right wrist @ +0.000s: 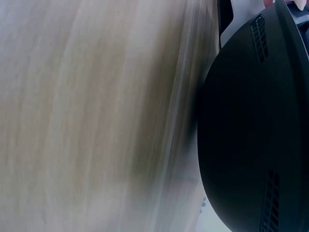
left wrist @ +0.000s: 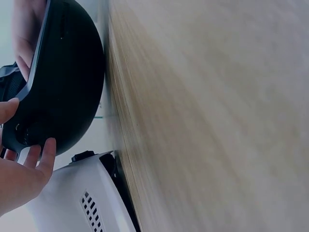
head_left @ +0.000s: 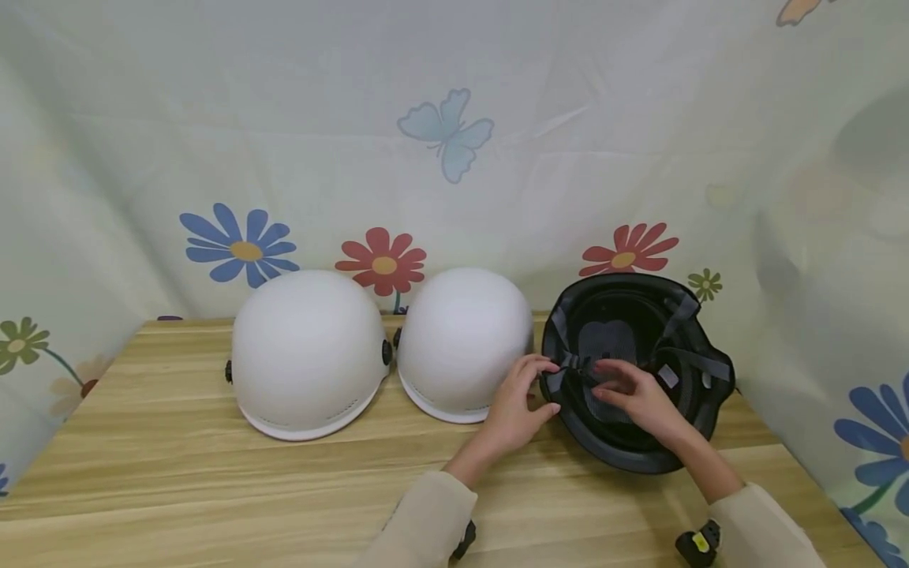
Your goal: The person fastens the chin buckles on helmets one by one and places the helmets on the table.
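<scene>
A black helmet lies on its back at the right of the table, its padded hollow facing up and toward me in the head view. My left hand grips its left rim. In the left wrist view, that thumb lies at the rim and the fingers curve against the outer shell. Dark straps cross the helmet's inside, with some bunched near the left rim. My right hand reaches into the hollow, fingers bent and spread apart, fingertips close beside the bunched straps.
Two white helmets stand dome up to the left: one right beside the black one, the other further left. They rest on a wooden table. A flower-printed cloth hangs behind and at the sides.
</scene>
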Demonstrator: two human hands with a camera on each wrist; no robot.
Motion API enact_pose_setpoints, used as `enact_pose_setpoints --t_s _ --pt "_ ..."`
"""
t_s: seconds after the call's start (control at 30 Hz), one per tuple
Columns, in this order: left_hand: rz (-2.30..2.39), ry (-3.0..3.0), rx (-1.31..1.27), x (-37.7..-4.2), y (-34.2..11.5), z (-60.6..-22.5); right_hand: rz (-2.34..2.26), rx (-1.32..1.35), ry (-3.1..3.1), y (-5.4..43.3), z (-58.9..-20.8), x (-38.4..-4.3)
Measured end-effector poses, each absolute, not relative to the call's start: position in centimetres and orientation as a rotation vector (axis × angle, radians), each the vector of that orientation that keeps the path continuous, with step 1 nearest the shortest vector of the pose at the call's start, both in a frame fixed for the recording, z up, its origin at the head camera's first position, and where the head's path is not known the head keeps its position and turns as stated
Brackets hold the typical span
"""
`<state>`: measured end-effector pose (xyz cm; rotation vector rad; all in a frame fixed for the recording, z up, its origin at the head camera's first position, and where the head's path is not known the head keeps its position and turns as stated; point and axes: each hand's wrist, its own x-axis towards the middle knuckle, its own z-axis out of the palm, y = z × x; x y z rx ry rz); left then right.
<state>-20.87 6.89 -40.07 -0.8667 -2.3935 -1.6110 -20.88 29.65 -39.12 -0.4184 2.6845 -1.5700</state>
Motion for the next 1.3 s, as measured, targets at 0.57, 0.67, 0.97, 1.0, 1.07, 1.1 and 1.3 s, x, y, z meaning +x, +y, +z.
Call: enact_pose_setpoints --t_s 0.57,0.67,0.97,1.0,1.07,1.1,1.3 --pt "-1.591 -2.393 -0.861 -21.0 6.8 -40.1 -1.601 -0.417 2.515 29.7 -39.1 -21.4" --pt "-1.548 -2.398 -0.853 -21.1 6.7 -40.1 -1.608 -0.411 2.495 29.7 -38.4 -21.1" --pt "-1.526 -2.418 -0.806 -21.3 6.5 -39.8 -1.562 -0.447 2.618 30.9 -35.5 -20.0" --pt "-1.524 -2.419 -0.802 -21.4 6.5 -39.8 -1.564 -0.438 2.638 31.1 -35.3 -19.8" --pt "-1.500 -2.420 -0.797 -21.4 6.6 -39.8 -1.571 -0.416 2.676 31.7 -34.8 -19.6" --pt "-1.483 -2.422 -0.795 -21.4 6.7 -39.7 -1.578 -0.410 2.691 32.0 -34.7 -19.4" --pt "-1.401 -2.440 -0.802 -21.5 6.9 -39.6 -1.557 -0.364 2.777 33.3 -34.3 -18.9"
